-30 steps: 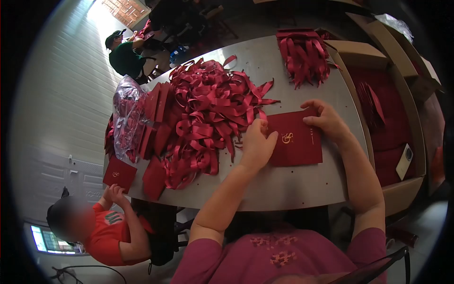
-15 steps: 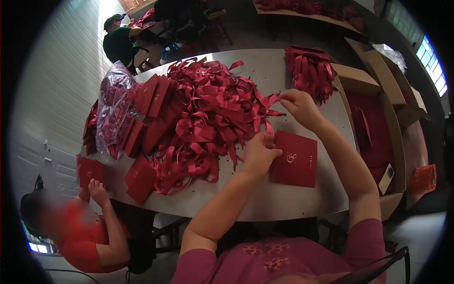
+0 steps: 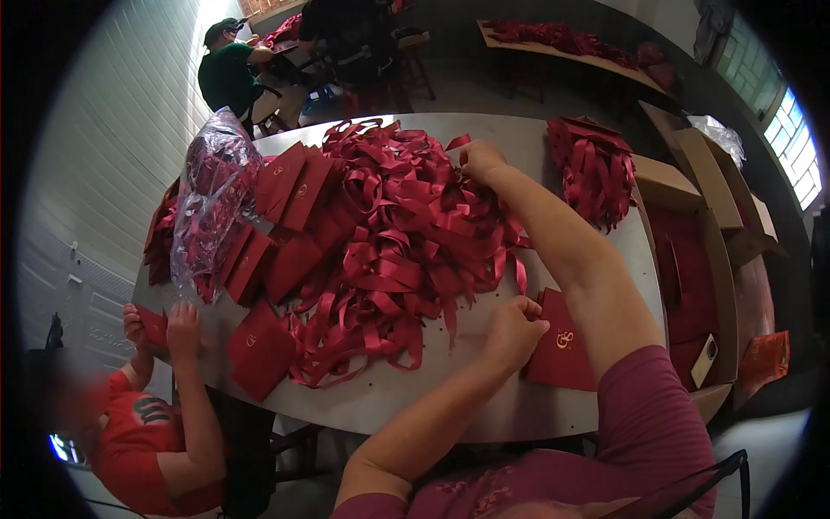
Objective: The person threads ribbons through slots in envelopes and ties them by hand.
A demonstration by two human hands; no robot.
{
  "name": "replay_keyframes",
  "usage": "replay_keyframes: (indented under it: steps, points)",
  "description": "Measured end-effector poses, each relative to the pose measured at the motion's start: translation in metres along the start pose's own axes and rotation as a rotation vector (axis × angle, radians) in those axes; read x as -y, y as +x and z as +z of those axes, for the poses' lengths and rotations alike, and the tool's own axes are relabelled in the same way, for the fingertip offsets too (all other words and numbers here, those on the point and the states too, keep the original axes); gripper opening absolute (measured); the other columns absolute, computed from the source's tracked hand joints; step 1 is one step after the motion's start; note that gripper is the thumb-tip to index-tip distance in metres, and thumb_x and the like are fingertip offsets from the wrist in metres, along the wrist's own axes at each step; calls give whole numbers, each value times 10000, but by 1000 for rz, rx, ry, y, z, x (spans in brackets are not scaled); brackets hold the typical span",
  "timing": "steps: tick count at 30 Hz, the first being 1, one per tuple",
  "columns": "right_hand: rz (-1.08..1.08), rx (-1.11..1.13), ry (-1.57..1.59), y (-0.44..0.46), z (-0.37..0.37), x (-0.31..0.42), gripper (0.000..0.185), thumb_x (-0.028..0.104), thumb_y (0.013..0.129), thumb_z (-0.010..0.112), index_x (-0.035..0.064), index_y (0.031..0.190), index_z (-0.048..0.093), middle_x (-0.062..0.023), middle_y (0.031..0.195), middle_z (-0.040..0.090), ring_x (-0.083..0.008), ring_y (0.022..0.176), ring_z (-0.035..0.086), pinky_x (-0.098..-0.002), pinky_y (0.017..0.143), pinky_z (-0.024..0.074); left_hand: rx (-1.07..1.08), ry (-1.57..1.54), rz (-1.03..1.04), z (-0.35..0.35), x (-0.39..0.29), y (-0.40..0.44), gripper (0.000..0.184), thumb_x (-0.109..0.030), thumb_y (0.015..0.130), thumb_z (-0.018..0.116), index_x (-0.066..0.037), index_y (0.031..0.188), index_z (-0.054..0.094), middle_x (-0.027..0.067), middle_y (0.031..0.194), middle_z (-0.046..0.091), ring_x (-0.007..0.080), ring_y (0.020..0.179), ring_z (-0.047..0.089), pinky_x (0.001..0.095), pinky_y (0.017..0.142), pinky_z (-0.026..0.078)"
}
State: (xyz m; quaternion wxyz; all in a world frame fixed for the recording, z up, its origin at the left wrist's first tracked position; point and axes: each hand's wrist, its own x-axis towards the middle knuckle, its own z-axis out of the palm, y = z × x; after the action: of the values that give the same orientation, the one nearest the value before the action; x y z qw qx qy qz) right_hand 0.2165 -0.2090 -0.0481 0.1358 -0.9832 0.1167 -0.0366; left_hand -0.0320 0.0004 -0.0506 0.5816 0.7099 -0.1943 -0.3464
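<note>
A large heap of shiny red ribbons (image 3: 406,225) covers the middle of the table. At its far right edge is my right hand (image 3: 484,163), fingers closed on a red ribbon end; the fingertips are partly hidden. A flat red card-like piece with a gold emblem (image 3: 562,342) lies near the table's front edge, partly covered by my right arm. Just left of it, my left hand (image 3: 517,333) is held in a pinch, and whatever is between thumb and finger is too small to make out.
More red pieces with gold print (image 3: 285,186) and a clear plastic bag (image 3: 212,199) lie on the left. A ribboned stack (image 3: 592,169) is at the back right. An open cardboard box (image 3: 718,251) stands right, with a phone (image 3: 705,361). A co-worker in red (image 3: 156,432) sits left.
My right hand has moved left and away from me along the ribbon heap. My left hand has come off the red piece's edge into a pinch beside it. The camera view has shifted.
</note>
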Motion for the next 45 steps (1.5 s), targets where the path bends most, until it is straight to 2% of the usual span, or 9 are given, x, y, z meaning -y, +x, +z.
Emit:
replay_keyframes:
  steps: [2,5,9,11,14,21,24,30,45]
  points:
    - [18,-107,89,0,9,-6,170,191,756,703,60,864,707,-177,925,702,-333,884,678,-425,781,536,61,-57,-136,-5,-16,-6,222,-69,791,722,-6,988,641,35,789,632,94,656,587,279,507,475]
    - [-45,-367,274,-10,5,-23,148,149,795,690,24,868,657,-170,874,705,-299,847,689,-399,754,544,-64,-8,-19,-2,-5,0,153,-65,787,710,21,899,652,78,757,652,140,633,611,288,580,489]
    - [63,-296,1270,-100,-78,-23,132,93,903,639,37,1016,601,-108,895,696,-218,826,690,-336,741,552,14,-347,-287,-11,-11,2,231,-117,888,637,-73,1110,595,16,808,633,128,601,589,269,471,432]
    - [57,-362,1445,-155,-124,-28,139,117,906,657,15,993,622,-90,886,694,-159,730,678,-264,674,546,27,-404,-332,-12,-20,1,223,-113,905,611,-82,1123,575,19,849,648,135,606,601,279,482,436]
    - [246,-456,1433,-227,-189,-5,161,94,952,604,39,1103,615,-76,938,684,-155,796,671,-262,723,533,77,-505,-326,-13,-21,1,161,-107,922,591,-93,1081,574,23,861,651,148,609,608,293,507,452]
    - [82,-575,1281,-328,-249,-154,188,116,954,606,40,1125,622,-42,924,659,-100,692,611,-217,641,507,22,-519,-336,-13,-10,10,187,-77,924,562,-101,1109,568,31,846,644,156,611,601,292,492,446]
    - [7,-613,1227,-344,-231,-100,200,126,955,606,40,1135,625,-27,918,649,-77,648,586,-198,606,495,-11,-577,-325,-8,-22,5,194,-78,917,564,-104,1110,569,28,865,650,153,619,599,291,497,439]
    - [291,1,1303,-340,-89,-33,163,96,899,643,35,1049,639,-35,798,662,-69,594,588,-196,543,481,35,-547,-323,-16,-19,4,271,-98,884,588,-136,1151,575,4,963,662,141,733,617,264,550,406]
    - [164,-18,1368,-343,-34,-27,89,42,903,642,-12,973,641,-37,812,659,-97,709,642,-236,660,533,30,-686,-281,-11,-20,-1,156,-47,920,607,-47,1075,588,40,1016,659,166,888,633,319,811,521]
